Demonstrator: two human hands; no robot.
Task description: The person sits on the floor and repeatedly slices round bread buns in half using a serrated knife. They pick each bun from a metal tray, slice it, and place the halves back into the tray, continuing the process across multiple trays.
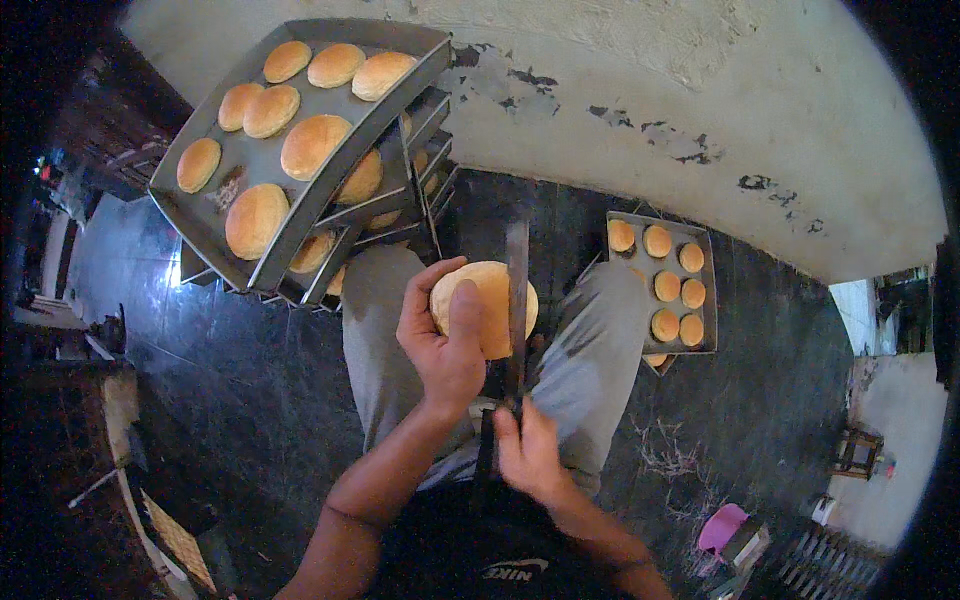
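Note:
A round, golden bread bun (487, 307) is gripped in my left hand (450, 330), its thumb lying over the face of the bun. My right hand (529, 442) is closed around the lower end of a long, straight-bladed knife (517, 300). The blade points away from me and lies against the right part of the bun; how deep it is in the bread cannot be told. Both hands are above the gap between my knees.
At upper left, a metal baking tray (247, 161) of buns tops a metal rack (412, 172). Another bun tray (709, 300) lies low beyond my right knee. A peeling wall (675, 90) stands ahead. A pink object (721, 527) is at lower right.

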